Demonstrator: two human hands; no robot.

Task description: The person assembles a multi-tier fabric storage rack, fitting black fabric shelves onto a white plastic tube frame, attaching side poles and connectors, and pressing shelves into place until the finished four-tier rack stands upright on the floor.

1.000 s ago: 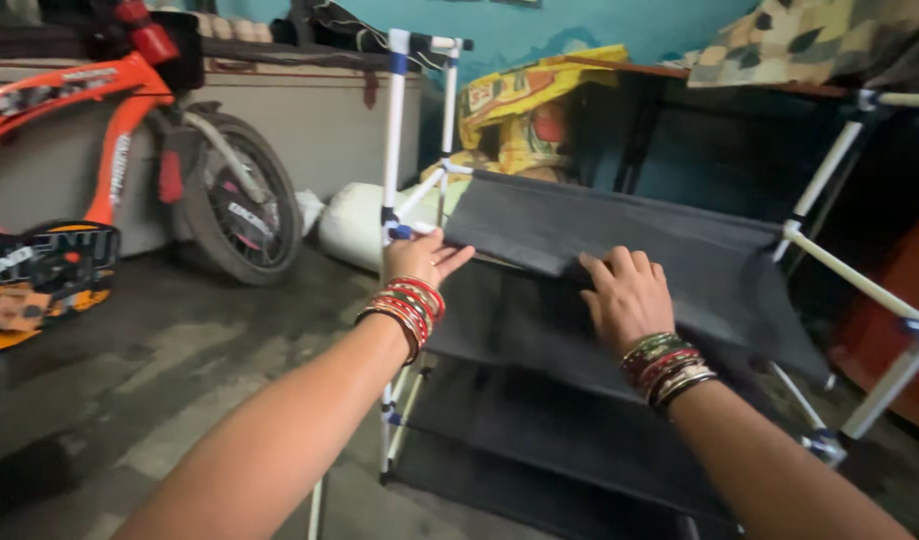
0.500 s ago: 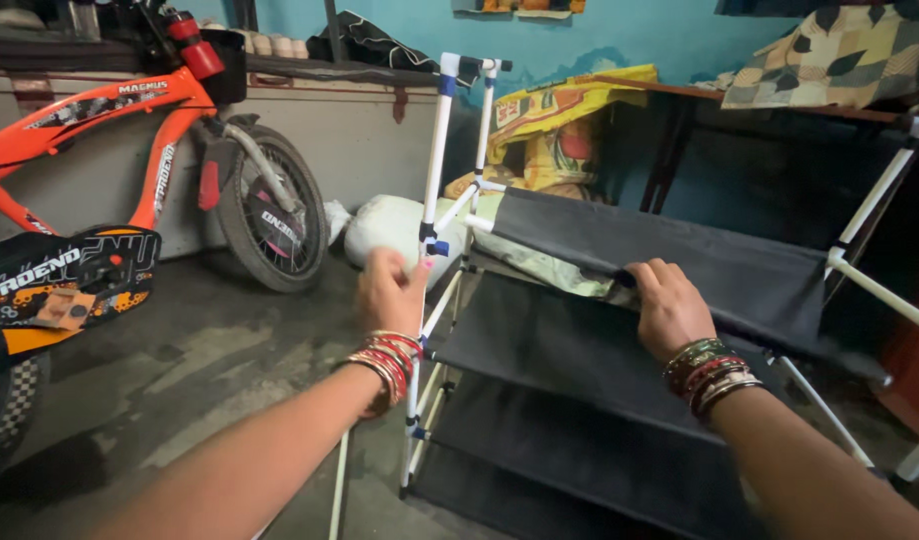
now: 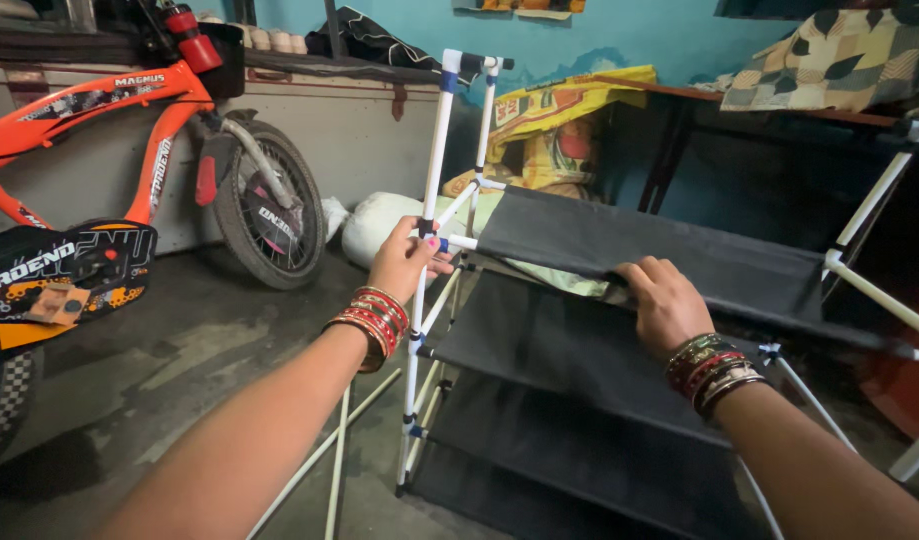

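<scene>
Looking down from my head, I see my left hand (image 3: 404, 262) closed around the white pole (image 3: 426, 225) at the front corner of the rack (image 3: 579, 400), right by a joint where a short bar meets it. My right hand (image 3: 664, 300) lies on the front edge of the top black shelf (image 3: 659, 255), fingers curled over the edge and pinching the cloth. The rack stands on the floor (image 3: 179, 370) in front of me, with more black shelves below, one under another. I think the poles are light and stiff, and a bit smooth, so a full grip near a joint is best. The cloth is soft and thin and looks like it will sag, so I would hold it at the edge where the bar runs inside. The whole rack looks wobbly, so pulling hard could pop a pole out. Two loose white rods (image 3: 329, 460) lie on the floor just beside the rack. An orange bike (image 3: 129, 110) leans at the wall on my left. A white sack (image 3: 374, 225) and a yellow bag (image 3: 554, 110) sit behind the rack.
</scene>
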